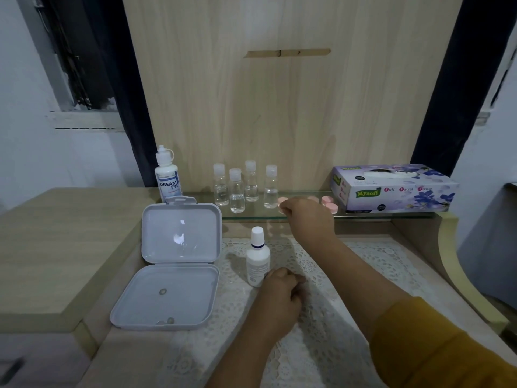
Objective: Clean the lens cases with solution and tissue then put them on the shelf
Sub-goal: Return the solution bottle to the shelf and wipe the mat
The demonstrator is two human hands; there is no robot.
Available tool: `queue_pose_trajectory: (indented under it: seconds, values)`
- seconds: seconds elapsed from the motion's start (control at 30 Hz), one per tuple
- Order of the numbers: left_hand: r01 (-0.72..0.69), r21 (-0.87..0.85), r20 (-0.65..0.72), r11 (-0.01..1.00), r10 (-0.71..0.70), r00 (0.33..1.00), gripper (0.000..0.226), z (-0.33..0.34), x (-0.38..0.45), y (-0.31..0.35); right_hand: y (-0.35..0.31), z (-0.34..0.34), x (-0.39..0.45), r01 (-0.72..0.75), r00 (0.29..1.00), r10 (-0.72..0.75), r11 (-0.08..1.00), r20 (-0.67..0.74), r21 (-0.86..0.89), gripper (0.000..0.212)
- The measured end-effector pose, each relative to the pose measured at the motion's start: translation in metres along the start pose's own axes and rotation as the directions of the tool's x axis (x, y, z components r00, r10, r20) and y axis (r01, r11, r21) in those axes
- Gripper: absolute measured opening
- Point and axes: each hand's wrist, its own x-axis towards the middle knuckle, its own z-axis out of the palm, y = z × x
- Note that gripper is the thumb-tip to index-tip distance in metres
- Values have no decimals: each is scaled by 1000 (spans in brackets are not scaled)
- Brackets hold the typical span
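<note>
My right hand (303, 212) reached over the glass shelf (251, 215), fingers curled on a pink lens case (282, 204) near its front edge; I judged a careless nudge could topple the 4 clear bottles (243, 189) just beside it. More pink cases (327, 203) lay by the tissue box (394, 189). My left hand (281, 289) rested loosely curled on the tabotop beside the white solution bottle (257, 259).

Right hand (305, 212): extended forward and up on a nearly straight arm, back of the hand toward the camera, fingers curled downward; what they close on is hidden. Forearm bare, a mustard sleeve (436, 345) seen above the elbow. Left hand (281, 289): held low and nearer the body, fingers curled loosely inward, nothing seen held, forearm bare.
</note>
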Motion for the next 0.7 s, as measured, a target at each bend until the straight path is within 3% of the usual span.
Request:
queue_pose_trajectory:
  seconds: [0.3, 0.53, 0.7]
  values:
    - [-8, 7, -12, 1000, 8, 1000, 39, 2, 1, -2, 0, -5, -8, -15, 1000, 16, 995, -5, 95, 23]
    - [-46, -33, -62, 998, 44, 997, 27, 6, 1, -6, 23, -16, -29, -209, 964, 235, 958, -122, 199, 29]
    - [-126, -26, -159, 992, 120, 980, 22, 3, 1, -5, 30, -19, -32, -222, 962, 245, 959, -122, 176, 29]
